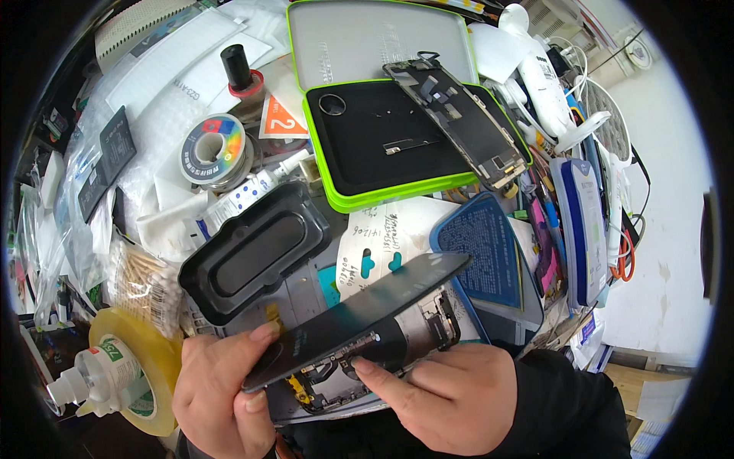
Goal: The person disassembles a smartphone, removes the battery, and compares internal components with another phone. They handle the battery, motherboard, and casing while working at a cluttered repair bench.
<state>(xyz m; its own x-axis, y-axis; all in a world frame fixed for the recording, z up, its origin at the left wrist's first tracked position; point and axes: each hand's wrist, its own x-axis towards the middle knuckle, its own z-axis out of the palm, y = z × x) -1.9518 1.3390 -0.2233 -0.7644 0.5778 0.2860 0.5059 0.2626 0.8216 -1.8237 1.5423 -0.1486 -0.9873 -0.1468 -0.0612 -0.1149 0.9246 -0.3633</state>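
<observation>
So the person has both hands low in the middle of the frame, working a dark phone screen panel (359,321) that's lifted at an angle off the opened phone body (397,348) underneath. The left hand (222,390) is closed around the panel's lower left end, thumb on top near the edge. The right hand (451,394) is curled, its thumb pressing on the phone's insides right under the raised panel.

Just above the hands, left of center, sits a black plastic tray (252,249). Top center there's an open green-rimmed case (382,115) with another stripped phone frame (459,122) lying slantwise across it. A solder spool (214,149) sits upper left, a roll of yellowish tape (145,359) lower left with a small white bottle (95,379) touching it. The bench is cluttered all over.
</observation>
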